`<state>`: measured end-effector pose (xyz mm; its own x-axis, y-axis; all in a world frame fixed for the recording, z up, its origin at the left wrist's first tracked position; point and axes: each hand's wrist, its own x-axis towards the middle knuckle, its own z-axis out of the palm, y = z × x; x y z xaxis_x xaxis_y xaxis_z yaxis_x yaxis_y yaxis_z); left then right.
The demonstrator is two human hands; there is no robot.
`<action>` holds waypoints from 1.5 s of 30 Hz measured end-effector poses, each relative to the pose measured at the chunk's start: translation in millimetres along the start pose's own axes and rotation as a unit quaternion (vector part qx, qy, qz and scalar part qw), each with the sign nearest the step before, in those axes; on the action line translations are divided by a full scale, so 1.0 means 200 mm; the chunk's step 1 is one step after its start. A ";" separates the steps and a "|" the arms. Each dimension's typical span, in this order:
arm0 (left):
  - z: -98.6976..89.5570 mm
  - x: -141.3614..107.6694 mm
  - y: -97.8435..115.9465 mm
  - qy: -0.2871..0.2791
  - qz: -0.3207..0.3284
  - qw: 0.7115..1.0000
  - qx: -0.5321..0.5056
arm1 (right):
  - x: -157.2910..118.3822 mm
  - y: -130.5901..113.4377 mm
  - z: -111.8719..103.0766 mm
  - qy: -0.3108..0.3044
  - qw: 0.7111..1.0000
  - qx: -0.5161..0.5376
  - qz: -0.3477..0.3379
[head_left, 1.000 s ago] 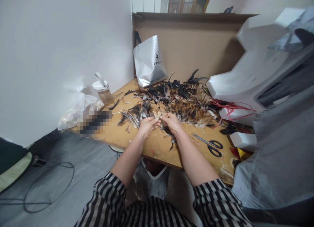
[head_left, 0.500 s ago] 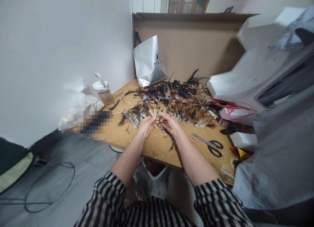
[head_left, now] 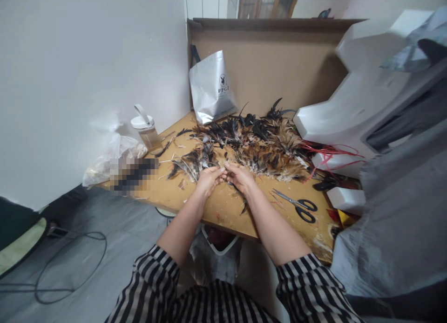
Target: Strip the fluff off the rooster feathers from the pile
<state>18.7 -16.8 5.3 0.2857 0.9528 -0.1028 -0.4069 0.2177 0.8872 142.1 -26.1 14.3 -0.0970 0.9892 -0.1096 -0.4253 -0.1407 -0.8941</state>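
My left hand (head_left: 209,179) and my right hand (head_left: 240,177) meet over the front of the wooden table (head_left: 223,210), fingertips pinched together. Small tan feathers (head_left: 220,156) stick up from between the fingers of both hands; their lower ends are hidden. Just beyond lies a wide heap of brown and black feathers (head_left: 275,157), in rough rows. A dark feather (head_left: 244,206) hangs down below my right hand. To the right of that hand rest scissors (head_left: 296,205) with black handles, their blades slightly apart.
A silver bag (head_left: 209,87) leans against the cardboard back panel (head_left: 279,66). At the left stand a lidded drink bottle (head_left: 150,134) and a clear plastic bag (head_left: 111,155). Red strings (head_left: 331,150) lie at the right beside white foam pieces (head_left: 345,199). Below the table edge is a white bin (head_left: 221,250).
My two hands have drawn closer, and the right fingers now touch the left ones. One tan feather tuft near the right fingers no longer shows. The scissors and heap stay put.
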 end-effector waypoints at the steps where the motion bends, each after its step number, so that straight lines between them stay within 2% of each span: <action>1: 0.00 0.00 0.00 0.002 0.001 1.000 0.005 | 0.00 0.00 0.01 0.003 1.000 0.000 0.000; 9: -0.01 0.01 -0.01 0.008 0.018 1.000 0.004 | -0.01 0.02 0.06 0.028 0.999 0.002 -0.017; 14: -0.02 0.01 -0.01 -0.001 0.023 1.000 0.008 | -0.01 0.01 0.05 0.025 1.000 0.003 -0.014; 25: -0.02 0.01 0.00 -0.001 0.029 0.999 0.040 | -0.02 -0.02 0.05 0.062 0.997 -0.051 -0.021; 32: -0.01 0.01 0.00 0.009 0.027 0.999 0.039 | -0.01 0.02 0.06 0.068 0.997 -0.022 -0.026; 40: 0.00 0.00 0.01 0.019 0.022 0.999 0.033 | -0.01 0.04 0.06 0.074 0.997 0.031 0.000; 45: -0.01 0.01 -0.01 0.028 0.030 0.997 0.063 | -0.02 0.05 0.08 0.080 0.997 0.011 -0.009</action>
<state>18.6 -14.8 3.5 0.2134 0.9744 -0.0708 -0.3089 0.1361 0.9413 122.9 -32.4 12.7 0.0541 0.9852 -0.1628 -0.4455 -0.1220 -0.8869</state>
